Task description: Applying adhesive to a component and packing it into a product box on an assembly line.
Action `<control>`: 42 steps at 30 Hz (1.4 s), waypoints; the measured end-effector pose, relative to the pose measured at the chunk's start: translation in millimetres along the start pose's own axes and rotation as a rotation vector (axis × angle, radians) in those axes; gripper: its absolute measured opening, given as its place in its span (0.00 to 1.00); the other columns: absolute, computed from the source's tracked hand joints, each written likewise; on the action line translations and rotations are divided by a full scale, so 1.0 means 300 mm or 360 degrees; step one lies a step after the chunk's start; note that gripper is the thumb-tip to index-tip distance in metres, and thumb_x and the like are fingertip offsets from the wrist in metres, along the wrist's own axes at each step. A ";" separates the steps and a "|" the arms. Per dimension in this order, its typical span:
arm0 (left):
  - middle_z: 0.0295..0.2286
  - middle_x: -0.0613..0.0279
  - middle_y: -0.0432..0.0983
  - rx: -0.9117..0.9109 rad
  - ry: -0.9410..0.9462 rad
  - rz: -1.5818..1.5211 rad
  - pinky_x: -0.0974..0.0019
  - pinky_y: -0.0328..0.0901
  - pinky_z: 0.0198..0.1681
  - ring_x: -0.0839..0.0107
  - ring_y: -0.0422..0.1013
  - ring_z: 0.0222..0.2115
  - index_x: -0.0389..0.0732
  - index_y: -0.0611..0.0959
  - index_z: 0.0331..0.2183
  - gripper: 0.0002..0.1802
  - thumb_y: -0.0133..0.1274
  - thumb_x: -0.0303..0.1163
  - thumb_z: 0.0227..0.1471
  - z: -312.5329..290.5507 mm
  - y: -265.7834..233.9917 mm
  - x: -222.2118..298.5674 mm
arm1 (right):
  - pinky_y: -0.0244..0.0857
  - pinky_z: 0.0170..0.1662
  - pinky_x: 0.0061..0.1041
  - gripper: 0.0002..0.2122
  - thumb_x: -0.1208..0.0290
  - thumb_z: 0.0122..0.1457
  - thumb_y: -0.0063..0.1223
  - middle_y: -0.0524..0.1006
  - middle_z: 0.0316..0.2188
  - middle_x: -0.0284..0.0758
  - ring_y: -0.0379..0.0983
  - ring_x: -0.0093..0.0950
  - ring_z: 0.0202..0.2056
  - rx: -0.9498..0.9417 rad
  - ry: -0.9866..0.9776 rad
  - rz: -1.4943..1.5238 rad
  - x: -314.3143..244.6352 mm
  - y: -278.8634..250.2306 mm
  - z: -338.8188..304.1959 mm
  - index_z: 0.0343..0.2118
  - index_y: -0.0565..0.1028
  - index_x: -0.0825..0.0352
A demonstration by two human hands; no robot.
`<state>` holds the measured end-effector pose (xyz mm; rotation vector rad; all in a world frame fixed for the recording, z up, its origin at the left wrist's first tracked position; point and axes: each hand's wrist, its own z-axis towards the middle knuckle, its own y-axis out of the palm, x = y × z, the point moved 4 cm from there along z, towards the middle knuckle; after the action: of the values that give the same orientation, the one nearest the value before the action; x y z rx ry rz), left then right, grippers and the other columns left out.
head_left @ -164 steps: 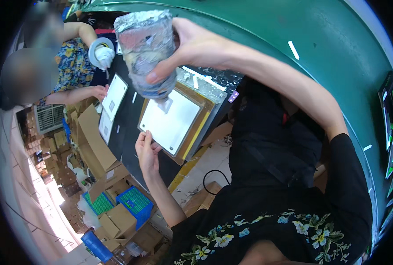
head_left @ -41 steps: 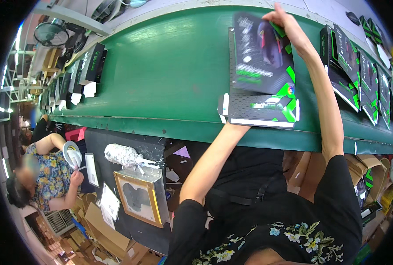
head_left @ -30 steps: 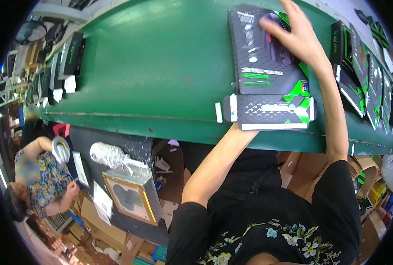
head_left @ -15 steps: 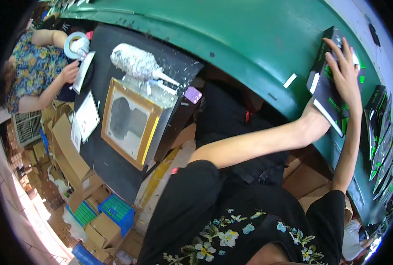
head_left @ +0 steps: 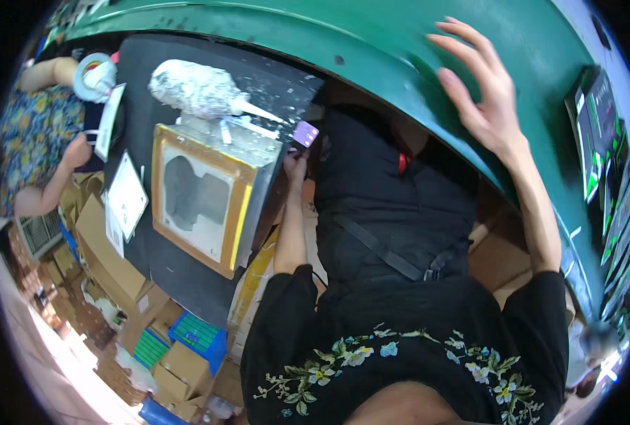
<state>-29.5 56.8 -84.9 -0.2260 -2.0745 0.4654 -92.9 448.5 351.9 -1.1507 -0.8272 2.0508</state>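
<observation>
Over the green tabletop [head_left: 378,49], my right hand [head_left: 485,92] hovers or rests with fingers spread and holds nothing. Beyond it on the right lies a black box with green markings [head_left: 602,124], beside a row of similar flat black boxes [head_left: 623,205]. My left hand [head_left: 296,164] is low at the right edge of the black table [head_left: 177,283], just below a small purple phone-like object [head_left: 305,133]. Its fingers are mostly hidden, so its grip does not show.
On the black table are a wooden frame [head_left: 160,177], a white-caked nozzle bottle [head_left: 194,86] and white sheets [head_left: 127,195]. A person in a floral top [head_left: 35,134] holds a white panel [head_left: 109,120] at the left. Cardboard boxes [head_left: 109,244] and blue-green crates [head_left: 198,333] stand lower left.
The black box left my hands and lies with the others on the right. My left hand went left to the black table's edge; my right hand moved left over the green tabletop.
</observation>
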 end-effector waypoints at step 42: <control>0.31 0.55 0.78 0.0377 -0.0748 0.0131 0.66 0.73 0.24 0.69 0.75 0.22 0.37 0.74 0.40 0.29 0.56 0.55 0.54 0.278 -0.245 -0.112 | 0.58 0.59 0.36 0.17 0.72 0.61 0.53 0.74 0.50 0.41 0.66 0.39 0.56 0.0027 -0.0025 0.0008 -0.045 0.022 0.008 0.53 0.72 0.68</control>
<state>-81.5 -41.1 -119.5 -0.0626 -2.4430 0.8755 -91.0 433.6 354.5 -1.1298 -0.8134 2.0699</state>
